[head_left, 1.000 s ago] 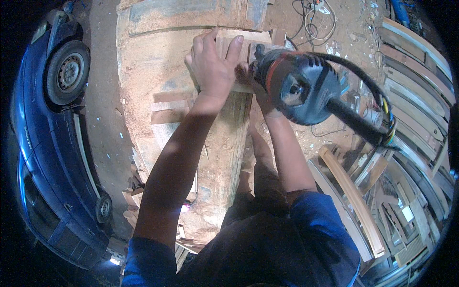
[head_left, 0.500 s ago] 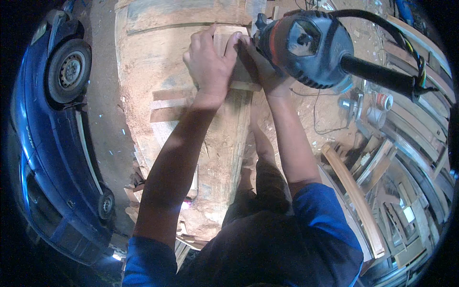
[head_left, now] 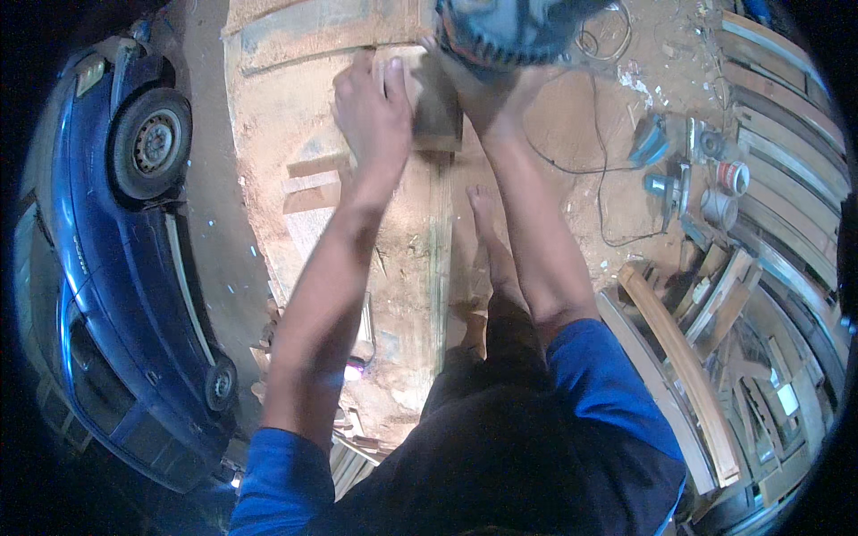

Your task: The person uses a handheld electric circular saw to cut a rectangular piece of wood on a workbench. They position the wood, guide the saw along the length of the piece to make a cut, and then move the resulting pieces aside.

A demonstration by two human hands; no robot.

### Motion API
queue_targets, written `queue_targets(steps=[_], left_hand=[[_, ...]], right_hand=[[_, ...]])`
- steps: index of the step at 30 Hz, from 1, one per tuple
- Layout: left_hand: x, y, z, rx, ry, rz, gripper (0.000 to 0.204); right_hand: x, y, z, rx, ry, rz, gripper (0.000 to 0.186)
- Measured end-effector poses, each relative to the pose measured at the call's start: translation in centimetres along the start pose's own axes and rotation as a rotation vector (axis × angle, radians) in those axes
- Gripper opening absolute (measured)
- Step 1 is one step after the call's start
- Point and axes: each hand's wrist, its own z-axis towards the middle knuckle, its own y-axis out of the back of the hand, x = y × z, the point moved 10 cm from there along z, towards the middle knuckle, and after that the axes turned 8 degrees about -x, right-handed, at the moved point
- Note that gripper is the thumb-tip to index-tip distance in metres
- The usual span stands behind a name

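Power tool (head_left: 509,31) cut off, blurred | right fingers (head_left: 440,55): grip indiscernible | left fingers (head_left: 395,80): parted, atop wood (head_left: 436,107)

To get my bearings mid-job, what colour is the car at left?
The car is blue; the head view shows it best.

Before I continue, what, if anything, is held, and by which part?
Right grip holds the dark power tool; exact spot hidden. Left grip rests on the wooden block.

The head view looks steeply down from close above the person's shirt (head_left: 483,447) (a wide fisheye, so straight edges bow toward a dark rim), facing out over the forearms (head_left: 550,219) along the workbench (head_left: 304,98), reaching from a blue car (head_left: 116,295) at left to stacked timber (head_left: 791,165) at right.
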Motion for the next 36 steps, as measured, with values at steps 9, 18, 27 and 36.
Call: queue_targets(steps=[9, 18, 27, 36], left_hand=[[-3.6, -0.7, -4.7, 0.428, -0.126, 0.339, 0.105], [-3.1, 5.1, -6.3, 0.359, -0.424, 0.302, 0.066], [-3.6, -0.3, -4.7, 0.001, -0.328, -0.061, 0.05], [-1.7, 0.0, -0.8, -0.058, -0.19, 0.019, 0.07]], right_hand=[[-3.9, 15.8, -9.0, -0.013, -0.36, 0.193, 0.074], [0.3, 24.6, -14.6, -0.185, -0.359, -0.092, 0.068], [-1.0, 16.3, -17.3, 0.261, -0.161, -0.43, 0.078], [3.3, 5.4, -14.3, 0.311, -0.257, -0.293, 0.037]])
